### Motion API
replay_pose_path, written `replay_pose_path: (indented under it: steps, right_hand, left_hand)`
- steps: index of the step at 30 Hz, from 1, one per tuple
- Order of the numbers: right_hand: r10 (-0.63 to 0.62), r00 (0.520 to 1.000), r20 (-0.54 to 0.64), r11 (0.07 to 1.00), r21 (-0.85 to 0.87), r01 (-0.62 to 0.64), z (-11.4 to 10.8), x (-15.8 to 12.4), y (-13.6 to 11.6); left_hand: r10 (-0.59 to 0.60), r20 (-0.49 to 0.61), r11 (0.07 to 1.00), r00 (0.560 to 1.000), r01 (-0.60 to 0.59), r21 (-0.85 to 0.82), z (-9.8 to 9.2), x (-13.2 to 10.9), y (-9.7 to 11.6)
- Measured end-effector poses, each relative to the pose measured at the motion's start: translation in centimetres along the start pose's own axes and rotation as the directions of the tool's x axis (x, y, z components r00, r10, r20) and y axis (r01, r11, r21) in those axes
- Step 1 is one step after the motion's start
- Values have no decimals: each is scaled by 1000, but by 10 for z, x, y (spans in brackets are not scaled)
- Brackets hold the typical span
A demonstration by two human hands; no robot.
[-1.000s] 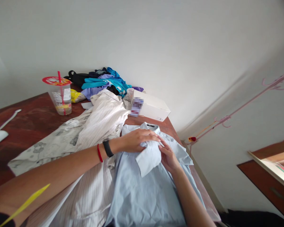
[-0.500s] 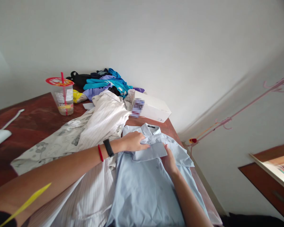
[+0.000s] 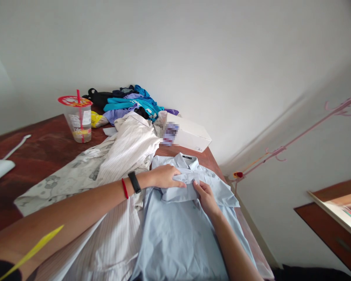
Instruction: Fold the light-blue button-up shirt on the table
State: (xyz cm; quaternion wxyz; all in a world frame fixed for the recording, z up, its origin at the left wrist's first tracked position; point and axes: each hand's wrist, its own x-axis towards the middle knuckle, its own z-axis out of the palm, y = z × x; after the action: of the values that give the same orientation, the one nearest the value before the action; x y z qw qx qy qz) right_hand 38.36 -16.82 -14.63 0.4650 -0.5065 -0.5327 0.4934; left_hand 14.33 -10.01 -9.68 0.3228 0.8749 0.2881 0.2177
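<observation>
- The blue shirt (image 3: 181,242) lies front up on the wooden table (image 3: 43,152), collar (image 3: 188,159) pointing away from the person.
- The left hand (image 3: 168,176) pinches a folded part of the shirt near the chest, thumb nearer the person; its other fingertips are hidden, so their spread cannot be told.
- The right hand (image 3: 207,198) pinches the same fold from the other side, thumb on top, fingers mostly out of sight behind the cloth.
- A clear plastic cup (image 3: 86,132) stands upright on the table, sealed by a red printed lid (image 3: 68,101), with a red straw (image 3: 78,93) through it; a little pale drink sits at the bottom.
- A white box (image 3: 193,134) lies beyond the collar; its contents cannot be seen.
- A striped shirt (image 3: 128,146) lies just beside the blue one, and a clothes pile (image 3: 117,103) rests near the wall.
- At the right, a drawer (image 3: 330,230) is shut.
</observation>
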Motion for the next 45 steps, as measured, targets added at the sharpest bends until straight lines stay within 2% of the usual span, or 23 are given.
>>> replay_pose_path:
  steps: [5, 16, 26, 32, 45]
  right_hand:
    - [18, 999, 32, 1000, 25, -19, -2, -2, 1]
    - [29, 996, 86, 999, -28, -27, 2, -7, -5]
    - [28, 993, 115, 1000, -1, -28, 0, -6, -1]
    - [15, 998, 63, 999, -48, -12, -3, -4, 4]
    - [3, 996, 94, 988, -155, 11, -5, -3, 1]
  left_hand:
    - [72, -19, 994, 997, -73, -82, 1, 2, -1]
    - [152, 26, 985, 988, -149, -88, 5, 3, -6]
    - [140, 43, 987, 989, -136, -91, 5, 2, -6]
    - [134, 57, 989, 989, -130, -63, 5, 2, -5]
    - [123, 73, 992, 990, -122, -17, 4, 1, -2]
